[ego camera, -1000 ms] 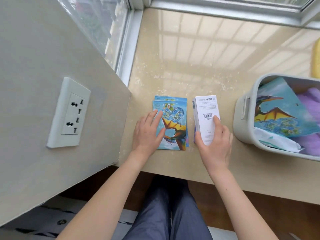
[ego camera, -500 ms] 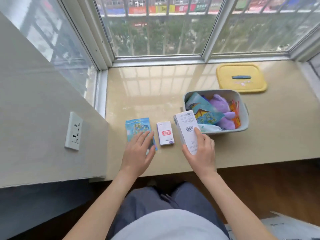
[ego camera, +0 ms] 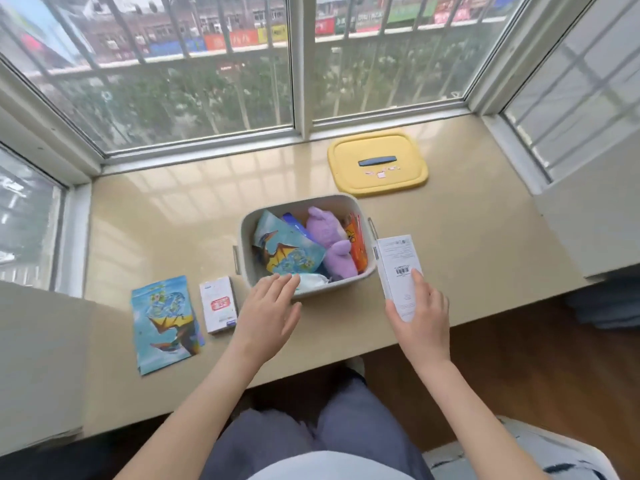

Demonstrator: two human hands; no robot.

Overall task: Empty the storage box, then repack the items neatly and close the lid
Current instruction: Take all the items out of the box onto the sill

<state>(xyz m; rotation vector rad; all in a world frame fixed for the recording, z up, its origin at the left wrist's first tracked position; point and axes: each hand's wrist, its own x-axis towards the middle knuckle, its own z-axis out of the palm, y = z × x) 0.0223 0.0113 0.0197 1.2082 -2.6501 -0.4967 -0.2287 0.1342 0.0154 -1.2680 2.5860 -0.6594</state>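
The grey storage box [ego camera: 246, 233] stands open on the beige sill, holding a dinosaur packet [ego camera: 287, 249], a purple plush toy [ego camera: 332, 244], an orange packet [ego camera: 356, 244] and a white pouch [ego camera: 311, 281]. Its yellow lid [ego camera: 377, 164] lies behind it. My right hand [ego camera: 420, 315] grips a tall white carton [ego camera: 396, 268] just right of the box. My left hand [ego camera: 268, 311], fingers straight, reaches over the box's front rim and holds nothing. A stack of dinosaur packets [ego camera: 166, 323] and a small white box with a red label [ego camera: 219, 304] lie to the left.
Window frames close off the sill at the back and both sides. A wall ledge [ego camera: 41, 368] juts in at the left. The sill's front edge runs above my knees, with wooden floor to the right.
The view has shifted from the left end of the sill to the box. My right hand carried the white carton to the right of the box. My left hand left the packets and moved to the box's front rim.
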